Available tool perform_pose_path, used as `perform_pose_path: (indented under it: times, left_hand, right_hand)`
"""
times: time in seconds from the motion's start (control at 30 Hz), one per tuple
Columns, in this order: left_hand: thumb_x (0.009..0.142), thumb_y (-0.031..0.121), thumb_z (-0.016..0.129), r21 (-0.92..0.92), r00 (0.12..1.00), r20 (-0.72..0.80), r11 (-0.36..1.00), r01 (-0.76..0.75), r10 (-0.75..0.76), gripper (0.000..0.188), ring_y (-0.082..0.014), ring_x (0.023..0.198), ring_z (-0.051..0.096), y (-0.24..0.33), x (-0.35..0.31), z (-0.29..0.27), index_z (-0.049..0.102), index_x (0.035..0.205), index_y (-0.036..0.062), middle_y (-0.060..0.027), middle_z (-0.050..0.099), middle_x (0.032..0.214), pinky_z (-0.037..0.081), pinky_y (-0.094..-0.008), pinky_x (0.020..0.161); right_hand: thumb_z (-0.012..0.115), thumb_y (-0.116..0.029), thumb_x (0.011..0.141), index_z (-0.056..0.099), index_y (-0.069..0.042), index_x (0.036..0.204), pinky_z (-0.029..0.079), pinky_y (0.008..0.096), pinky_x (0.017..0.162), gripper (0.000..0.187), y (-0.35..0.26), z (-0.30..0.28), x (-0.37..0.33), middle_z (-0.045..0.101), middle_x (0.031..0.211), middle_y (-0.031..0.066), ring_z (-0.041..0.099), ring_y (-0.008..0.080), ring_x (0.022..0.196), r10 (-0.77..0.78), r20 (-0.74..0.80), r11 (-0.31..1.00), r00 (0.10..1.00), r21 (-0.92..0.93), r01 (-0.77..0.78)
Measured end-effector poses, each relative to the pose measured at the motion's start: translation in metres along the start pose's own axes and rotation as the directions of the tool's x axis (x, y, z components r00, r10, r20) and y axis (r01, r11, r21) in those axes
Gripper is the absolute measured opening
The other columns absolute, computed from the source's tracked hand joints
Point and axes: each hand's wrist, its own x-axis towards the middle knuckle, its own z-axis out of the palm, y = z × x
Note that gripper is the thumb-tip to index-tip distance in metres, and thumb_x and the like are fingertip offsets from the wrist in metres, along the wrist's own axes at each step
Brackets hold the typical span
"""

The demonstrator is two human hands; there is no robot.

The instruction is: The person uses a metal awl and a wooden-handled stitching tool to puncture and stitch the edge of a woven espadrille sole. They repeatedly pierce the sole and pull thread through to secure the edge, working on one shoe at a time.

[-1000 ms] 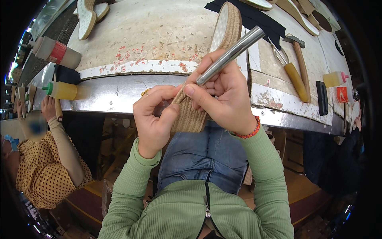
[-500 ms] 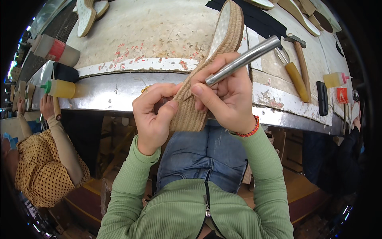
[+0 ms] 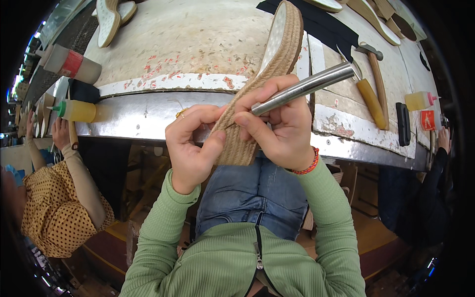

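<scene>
Left hand and right hand meet at the sole, in the centre of the frame. The left is narrow, its thumb and forefinger pinching the sole's left edge; the right is curled around a metal rod, thumb and fingertips close to the same stretch of braid. Whether the rod has a tip working there, I cannot tell.

The step in hand looks like close fingerwork on the braided edge. The next move seems to call for a firm left pinch, so the sole does not turn, and small, careful pressure from the right.

The sole's long axis runs from bottom centre, where the thick end hangs over the lap, up to the top edge, leaning right. Its slim, rounded end points to the top of the frame; its pale inner face looks left. The rod slants across it, rising toward the right.

Behind lies the surface, with dark cloth by the sole's upper end. Farther right are a yellow-handled tool, a hammer and a black block. At the left of the frame lie a yellow bottle and a larger bottle, with a co-worker below.
</scene>
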Motion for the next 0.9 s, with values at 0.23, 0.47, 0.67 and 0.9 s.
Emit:
perform_pose_path:
  times: [0.23, 0.47, 0.67, 0.9]
  left_hand:
    - [0.072, -0.002, 0.061, 0.038, 1.000, 0.005, 0.999, 0.011, -0.011, 0.029, -0.0110, 0.079, 0.057, 0.007, -0.001, 0.000, 0.067, 0.100, -0.0066, -0.0103, 0.065, 0.093, 0.045, -0.0233, 0.070]
    - [0.071, -0.002, 0.059, -0.051, 0.999, 0.014, 0.998, 0.035, -0.034, 0.030, -0.0107, 0.079, 0.056, -0.001, -0.001, -0.003, 0.066, 0.100, -0.0078, -0.0099, 0.065, 0.093, 0.045, -0.0231, 0.071]
    - [0.071, -0.001, 0.061, 0.090, 1.000, 0.028, 0.996, -0.003, 0.001, 0.031, -0.0105, 0.079, 0.057, 0.006, 0.000, -0.002, 0.067, 0.102, -0.0061, -0.0088, 0.065, 0.092, 0.045, -0.0232, 0.071]
    - [0.072, -0.002, 0.061, 0.142, 1.000, -0.007, 0.990, 0.022, -0.021, 0.027, -0.0081, 0.070, 0.053, 0.014, -0.001, 0.001, 0.068, 0.098, -0.0060, -0.0067, 0.066, 0.089, 0.041, -0.0214, 0.063]
  right_hand:
    - [0.059, 0.009, 0.087, 0.034, -0.003, 0.109, 0.050, 0.0198, 0.053, 0.035, -0.007, 0.004, 0.007, 0.062, 0.090, 0.0131, 0.060, 0.0081, 0.063, 0.098, -0.054, 0.993, 0.994, -0.054, -0.101]
    - [0.057, 0.008, 0.088, 0.033, -0.004, 0.111, 0.050, 0.0191, 0.053, 0.036, -0.008, -0.002, 0.005, 0.062, 0.091, 0.0124, 0.059, 0.0076, 0.064, 0.110, -0.022, 0.989, 0.994, 0.103, -0.107]
    - [0.058, 0.008, 0.088, 0.034, -0.004, 0.110, 0.050, 0.0185, 0.054, 0.035, -0.005, -0.002, 0.004, 0.061, 0.090, 0.0115, 0.060, 0.0075, 0.065, 0.079, 0.000, 0.997, 0.997, 0.013, -0.079]
    - [0.061, 0.007, 0.087, 0.035, -0.002, 0.111, 0.050, 0.0187, 0.053, 0.036, -0.006, 0.003, 0.006, 0.059, 0.087, 0.0090, 0.060, 0.0078, 0.066, 0.106, -0.046, 0.993, 0.993, -0.042, -0.108]
